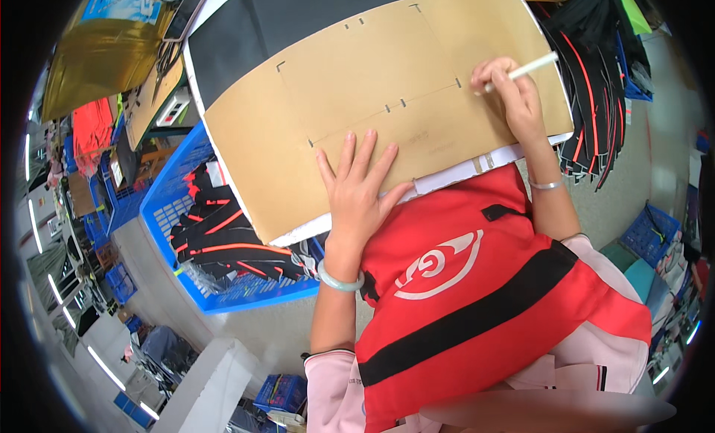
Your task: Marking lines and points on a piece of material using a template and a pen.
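A large sheet of tan cardboard (357,68) lies over a board in front of me, drawn with thin lines and short dark corner marks. My left hand (359,178) rests flat on its near edge, fingers spread. Higher up on the right, my right hand (514,98) pinches a white pen (532,65). The pen slants up to the right, its lower end hidden by my fingers close to the marked line's right corner. Black material (249,38) covers the board beyond the cardboard.
A blue plastic crate (205,302) of black and orange garments (231,235) stands below the board at left. Black garments with red-orange trim (596,98) hang at the right edge. Scissors (165,64) lie at the far left beside a gold sheet (97,68).
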Demonstrator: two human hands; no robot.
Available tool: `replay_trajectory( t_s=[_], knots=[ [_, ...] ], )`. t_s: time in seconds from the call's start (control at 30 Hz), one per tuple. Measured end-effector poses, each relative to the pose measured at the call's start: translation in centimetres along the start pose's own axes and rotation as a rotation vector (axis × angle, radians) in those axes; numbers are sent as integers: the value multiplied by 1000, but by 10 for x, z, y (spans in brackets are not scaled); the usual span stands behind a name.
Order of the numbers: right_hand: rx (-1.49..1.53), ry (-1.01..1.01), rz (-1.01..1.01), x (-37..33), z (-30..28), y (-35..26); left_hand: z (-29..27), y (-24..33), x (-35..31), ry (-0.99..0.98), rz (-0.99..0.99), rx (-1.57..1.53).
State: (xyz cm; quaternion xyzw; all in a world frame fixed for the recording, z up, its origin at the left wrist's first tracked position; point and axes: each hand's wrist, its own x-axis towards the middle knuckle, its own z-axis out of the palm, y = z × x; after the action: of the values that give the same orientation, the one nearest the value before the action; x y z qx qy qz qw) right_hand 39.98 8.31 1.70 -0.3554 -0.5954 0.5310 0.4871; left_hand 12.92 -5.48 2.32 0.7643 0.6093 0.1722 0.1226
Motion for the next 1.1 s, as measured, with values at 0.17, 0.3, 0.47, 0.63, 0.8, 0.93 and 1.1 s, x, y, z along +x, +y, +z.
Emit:
replay_trajectory(
  t_s=[0.17,0.3,0.47,0.63,0.8,0.93,1.1],
  knots=[
    [-236,-513,8,-44,52,-53,-14,-7,7,-2,82,31],
    [-429,-687,-231,-60,79,-42,-14,-13,3,-10,87,-110],
    [-613,-613,-227,-52,81,-28,-61,-19,46,204,206,62],
    [-656,-525,-187,-44,70,-22,-61,-26,29,-164,164,247],
    [-618,-436,-204,-60,70,-16,-34,-39,15,-172,255,239],
    [-640,-438,-220,-59,76,-17,-28,-53,17,-110,435,248],
    [-652,-432,-209,-60,76,-16,-29,-59,29,-84,512,215]
  ],
)
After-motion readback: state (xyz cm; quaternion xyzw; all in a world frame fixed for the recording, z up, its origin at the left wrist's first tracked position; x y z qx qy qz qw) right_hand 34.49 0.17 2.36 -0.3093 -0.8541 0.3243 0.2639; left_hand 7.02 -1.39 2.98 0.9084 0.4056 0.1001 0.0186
